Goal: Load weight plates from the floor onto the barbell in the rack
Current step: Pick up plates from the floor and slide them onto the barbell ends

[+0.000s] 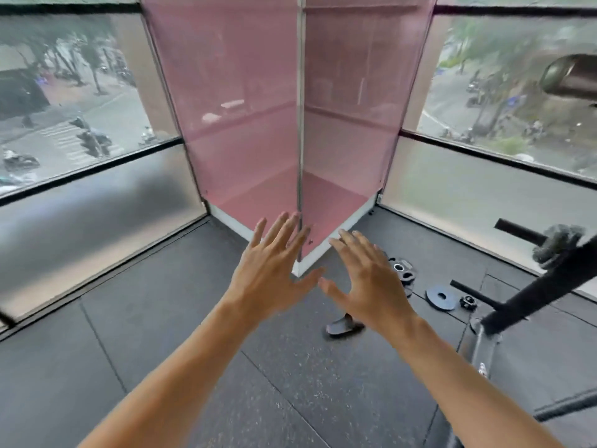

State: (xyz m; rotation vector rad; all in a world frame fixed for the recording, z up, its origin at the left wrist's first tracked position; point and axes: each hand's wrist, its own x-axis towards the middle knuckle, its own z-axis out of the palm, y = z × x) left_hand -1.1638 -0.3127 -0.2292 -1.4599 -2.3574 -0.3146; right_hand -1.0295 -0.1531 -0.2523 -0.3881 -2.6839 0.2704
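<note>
Fingers (pixel 284 231) of both the left hand (pixel 268 279) and right hand (pixel 368 286) are spread, holding nothing; 2 weight plates (pixel 441 297) lie beyond the right fingertips, probably next to grab.

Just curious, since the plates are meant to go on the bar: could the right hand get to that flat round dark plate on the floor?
Probably yes. The right hand is open and holds nothing, and the flat round dark plate lies uncovered on the grey rubber floor to its right, though bending down looks necessary.

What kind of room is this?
Probably a gym, upstairs: weight plates lie on a rubber floor, a black rack stands at right, and windows overlook a street.
</note>
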